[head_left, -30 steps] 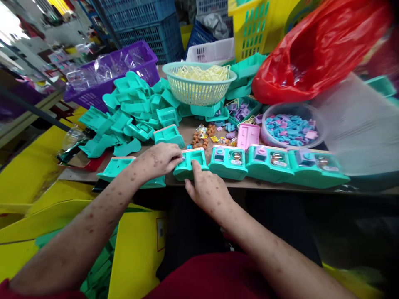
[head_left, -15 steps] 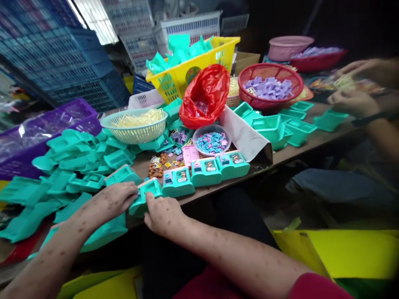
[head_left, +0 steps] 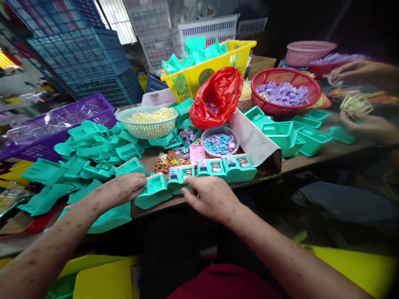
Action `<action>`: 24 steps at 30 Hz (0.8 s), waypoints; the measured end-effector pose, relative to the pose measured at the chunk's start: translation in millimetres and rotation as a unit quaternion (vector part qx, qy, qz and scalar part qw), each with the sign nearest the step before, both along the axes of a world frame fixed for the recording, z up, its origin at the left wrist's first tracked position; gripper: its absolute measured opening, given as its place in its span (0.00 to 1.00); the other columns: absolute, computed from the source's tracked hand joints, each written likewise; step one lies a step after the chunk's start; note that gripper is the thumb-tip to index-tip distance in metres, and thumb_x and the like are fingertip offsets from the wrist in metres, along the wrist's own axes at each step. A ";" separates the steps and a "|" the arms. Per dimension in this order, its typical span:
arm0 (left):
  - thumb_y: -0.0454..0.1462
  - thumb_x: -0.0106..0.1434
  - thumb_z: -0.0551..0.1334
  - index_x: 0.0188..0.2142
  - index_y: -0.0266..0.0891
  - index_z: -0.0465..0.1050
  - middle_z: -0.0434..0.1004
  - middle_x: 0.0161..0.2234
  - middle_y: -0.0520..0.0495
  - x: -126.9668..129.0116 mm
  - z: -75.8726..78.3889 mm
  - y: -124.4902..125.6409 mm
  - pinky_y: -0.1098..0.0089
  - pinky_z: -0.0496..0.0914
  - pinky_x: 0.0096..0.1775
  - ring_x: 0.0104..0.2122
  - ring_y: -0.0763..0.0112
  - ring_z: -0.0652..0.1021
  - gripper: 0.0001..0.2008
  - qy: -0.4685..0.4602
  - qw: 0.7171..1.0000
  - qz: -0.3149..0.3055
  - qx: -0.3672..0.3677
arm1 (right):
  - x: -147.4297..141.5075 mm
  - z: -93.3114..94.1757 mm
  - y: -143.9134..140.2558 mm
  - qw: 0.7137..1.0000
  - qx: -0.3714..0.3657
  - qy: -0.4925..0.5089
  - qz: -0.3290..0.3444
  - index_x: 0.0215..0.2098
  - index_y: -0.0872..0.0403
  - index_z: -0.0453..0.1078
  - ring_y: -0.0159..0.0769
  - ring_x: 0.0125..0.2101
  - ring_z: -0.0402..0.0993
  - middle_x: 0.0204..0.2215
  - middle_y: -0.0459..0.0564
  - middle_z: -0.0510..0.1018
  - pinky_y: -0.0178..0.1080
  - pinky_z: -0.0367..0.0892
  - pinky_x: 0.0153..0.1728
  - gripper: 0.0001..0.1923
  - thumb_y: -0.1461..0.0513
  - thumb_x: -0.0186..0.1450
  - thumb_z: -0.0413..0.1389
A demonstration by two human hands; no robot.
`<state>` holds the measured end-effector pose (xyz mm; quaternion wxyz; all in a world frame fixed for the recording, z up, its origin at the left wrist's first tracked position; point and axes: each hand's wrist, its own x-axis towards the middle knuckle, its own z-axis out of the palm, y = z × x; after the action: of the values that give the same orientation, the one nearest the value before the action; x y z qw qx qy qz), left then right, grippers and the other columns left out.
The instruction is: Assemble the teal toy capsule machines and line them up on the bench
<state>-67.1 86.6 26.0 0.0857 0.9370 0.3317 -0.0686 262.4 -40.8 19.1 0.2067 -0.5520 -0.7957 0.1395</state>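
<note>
My left hand (head_left: pixel 132 185) has its fingers curled against the left end of a teal plastic shell (head_left: pixel 152 200) at the table's front edge. That shell's hollow faces up. My right hand (head_left: pixel 213 195) is just right of it, thumb and forefinger apart, the fingertip over a similar teal shell (head_left: pixel 176 187) fitted with small pink and clear parts. Two more fitted shells, one in the middle (head_left: pixel 213 169) and one at the right end (head_left: pixel 240 169), continue the row. Behind them lie a pink plate (head_left: pixel 197 154) and small brown pieces (head_left: pixel 162 166).
A heap of teal shells (head_left: pixel 84 153) covers the left side. Behind stand a pale basket of cream strands (head_left: pixel 149 131), a red plastic bag (head_left: pixel 215 99), a tub of blue and pink bits (head_left: pixel 204 145) and a yellow crate (head_left: pixel 187 85). Another person's hands (head_left: pixel 370 124) work at the right.
My right hand has left the hollow shell and moved right to the neighbouring fitted shell. My left hand stays at the hollow shell. The view has shifted slightly.
</note>
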 end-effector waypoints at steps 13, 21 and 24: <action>0.46 0.77 0.57 0.39 0.41 0.79 0.79 0.40 0.45 -5.4 11.6 -4.0 0.68 0.70 0.39 0.36 0.65 0.78 0.16 -0.055 0.992 0.084 -0.079 | 88.7 17.5 51.9 0.994 0.071 -0.039 -0.074 0.50 0.50 0.85 0.41 0.31 0.84 0.34 0.49 0.89 0.40 0.68 0.35 0.17 0.52 0.76 0.56; 0.47 0.76 0.57 0.35 0.43 0.75 0.77 0.36 0.45 -21.3 -21.5 -3.2 0.65 0.69 0.36 0.34 0.63 0.77 0.16 -0.096 0.990 0.102 -0.029 | 121.4 46.2 90.9 0.985 0.105 -0.010 -0.135 0.45 0.49 0.85 0.40 0.27 0.83 0.31 0.49 0.87 0.41 0.72 0.33 0.16 0.49 0.72 0.61; 0.49 0.75 0.57 0.36 0.43 0.76 0.78 0.36 0.46 -24.1 -23.6 -6.1 0.64 0.69 0.35 0.32 0.62 0.78 0.17 -0.108 0.986 0.120 -0.032 | 121.9 54.7 105.6 0.983 0.116 -0.017 -0.143 0.46 0.48 0.85 0.40 0.28 0.84 0.31 0.48 0.87 0.42 0.74 0.35 0.15 0.49 0.72 0.62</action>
<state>-91.3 80.5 2.4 0.1590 0.8891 0.4280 0.0331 384.3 64.8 73.8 0.2736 -0.6346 -0.7228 0.0058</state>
